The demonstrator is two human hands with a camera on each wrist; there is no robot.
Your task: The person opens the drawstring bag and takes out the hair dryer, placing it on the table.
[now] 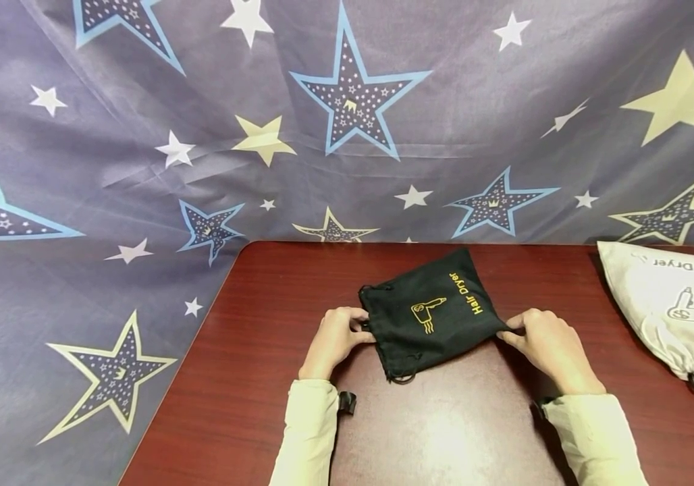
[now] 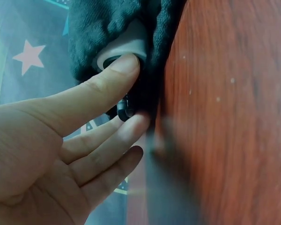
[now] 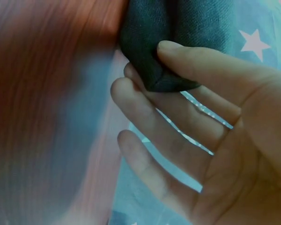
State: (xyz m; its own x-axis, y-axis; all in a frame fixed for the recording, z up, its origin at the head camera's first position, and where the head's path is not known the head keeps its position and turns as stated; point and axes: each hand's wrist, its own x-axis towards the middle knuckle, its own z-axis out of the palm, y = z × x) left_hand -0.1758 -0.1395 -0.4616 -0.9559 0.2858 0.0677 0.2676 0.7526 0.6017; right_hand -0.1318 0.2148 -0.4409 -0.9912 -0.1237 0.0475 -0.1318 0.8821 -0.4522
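A black drawstring bag [image 1: 432, 314], printed in yellow with "Hair Dryer" and a drawing of one, sits slantwise between both hands, toward the table's far edge, its mouth to the left. A pale, round-ended piece [image 2: 126, 44] shows inside the mouth.

The left hand [image 1: 333, 341] is at that opening, its thumb on the piece's rim, its fingers spread apart below; I cannot tell whether they grip anything. The right hand [image 1: 544, 344] pinches the bag's near right corner between thumb and forefinger, its remaining fingers loosely fanned. Both forearms reach in from the near side in cream sleeves [image 1: 307, 432].

The table [image 1: 244, 391] is reddish-brown with a wood grain, glare shining on its near part. At the right lies a white drawstring bag [image 1: 669, 304], also lettered. Behind hangs a grey-purple cloth [image 1: 140, 115] patterned with stars.
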